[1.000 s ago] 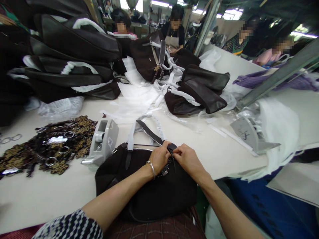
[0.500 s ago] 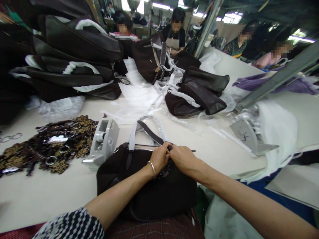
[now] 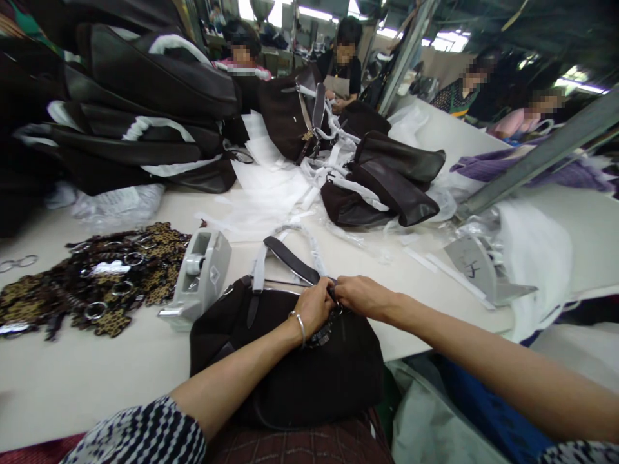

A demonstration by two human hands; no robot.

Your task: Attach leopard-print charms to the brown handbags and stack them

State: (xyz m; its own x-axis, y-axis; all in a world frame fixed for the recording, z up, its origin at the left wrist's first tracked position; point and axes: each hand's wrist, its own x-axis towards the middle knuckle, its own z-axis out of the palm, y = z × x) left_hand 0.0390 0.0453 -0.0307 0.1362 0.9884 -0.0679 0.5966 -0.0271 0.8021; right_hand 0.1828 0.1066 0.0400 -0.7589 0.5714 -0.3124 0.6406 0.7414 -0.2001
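Note:
A dark brown handbag (image 3: 309,380) rests at the table's front edge, close against me. Its handle (image 3: 290,258) arches up at the top, dark leather on one side and white wrapping on the other. My left hand (image 3: 315,306), with a silver bangle at the wrist, is closed on the handle's right lower end. My right hand (image 3: 360,296) is closed in a pinch beside it at the same spot. A metal ring and a dark hanging charm (image 3: 322,335) show just below the fingers. The exact bits between the fingertips are hidden.
On the left, a grey tape dispenser (image 3: 200,277) stands beside a heap of leopard-patterned charms with rings (image 3: 111,277). Stacked bags (image 3: 145,122) rise behind; more bags (image 3: 387,180) and white paper (image 3: 271,187) lie ahead. Another dispenser (image 3: 478,267) is right. Several people sit beyond.
My right hand has shifted slightly right, its fingers now pinching beside the handle end. The leather handle leans a little differently, and more of the ring and charm shows.

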